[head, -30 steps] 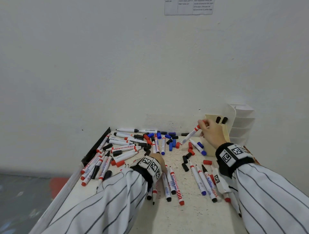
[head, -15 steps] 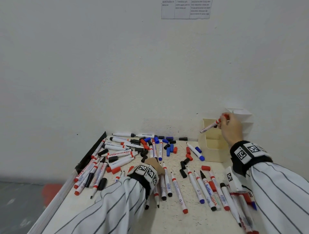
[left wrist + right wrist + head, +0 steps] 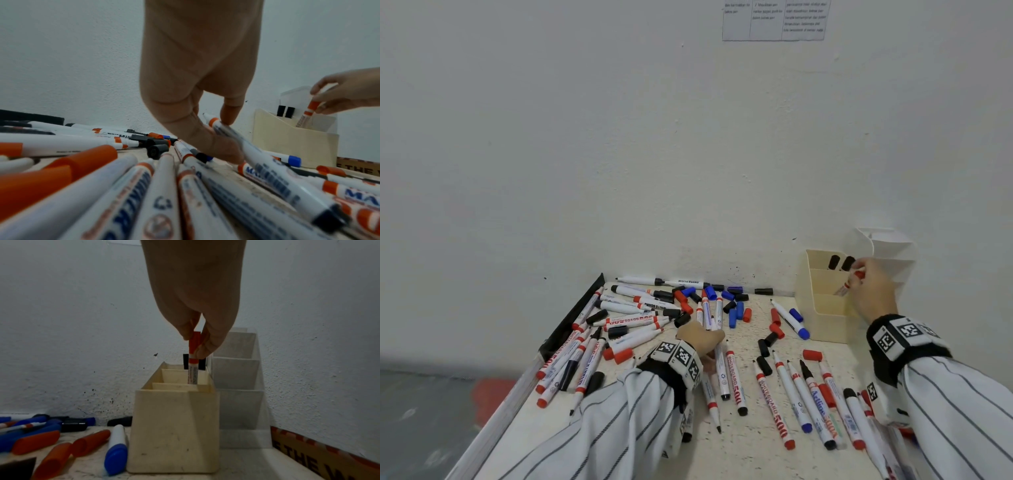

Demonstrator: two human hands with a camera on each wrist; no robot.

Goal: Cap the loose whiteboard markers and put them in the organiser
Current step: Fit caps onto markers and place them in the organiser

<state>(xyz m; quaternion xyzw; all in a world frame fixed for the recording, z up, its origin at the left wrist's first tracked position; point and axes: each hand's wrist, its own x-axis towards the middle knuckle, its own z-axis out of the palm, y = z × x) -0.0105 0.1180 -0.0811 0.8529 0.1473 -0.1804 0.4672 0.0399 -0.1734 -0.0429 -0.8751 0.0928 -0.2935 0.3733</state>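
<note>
Our right hand (image 3: 197, 293) fingers (image 3: 207, 344) pinch a red-capped marker (image 3: 193, 360), lower end inside the cream organiser's (image 3: 172, 431) middle compartment. Left hand (image 3: 197, 68) fingers (image 3: 228, 113) grip an uncapped marker (image 3: 267, 165) above the littered tabletop (image 3: 750, 455).

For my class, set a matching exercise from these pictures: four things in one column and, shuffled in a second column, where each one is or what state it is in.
1. red-capped marker
2. left hand
3. two black-capped markers
4. blue-capped marker

A. lying on the table beside the cream organiser
B. standing in the organiser's rear compartment
C. pinched by the right hand, partly inside the organiser
D. gripping an uncapped marker

Pairs: 1-C, 2-D, 3-B, 4-A
</note>
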